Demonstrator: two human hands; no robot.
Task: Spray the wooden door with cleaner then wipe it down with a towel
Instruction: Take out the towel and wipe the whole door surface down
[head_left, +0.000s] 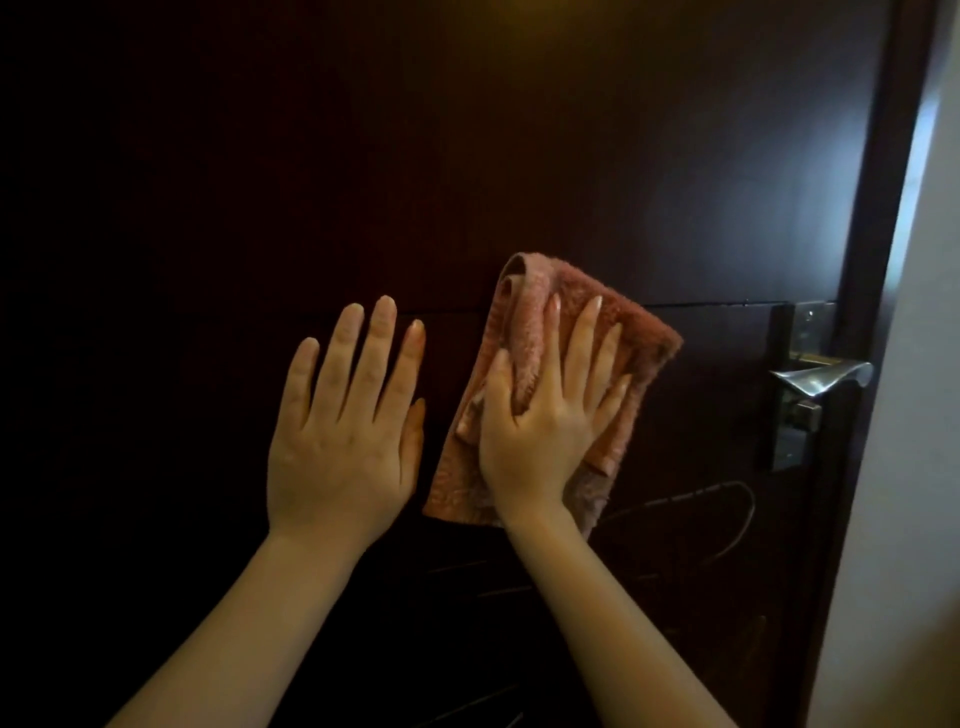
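Note:
A dark brown wooden door (467, 156) fills the view. My right hand (545, 415) lies on a pink towel (639, 338) and presses it flat against the door at mid height, with a fold of the cloth bunched between thumb and index finger. My left hand (343, 426) rests flat on the bare door just left of the towel, fingers straight and pointing up. No spray bottle is in view.
A silver lever handle (826, 376) with its lock plate (800, 384) sits at the door's right edge, right of the towel. A pale wall (904, 467) borders the door on the far right. Faint wet streaks (727, 499) show below the handle.

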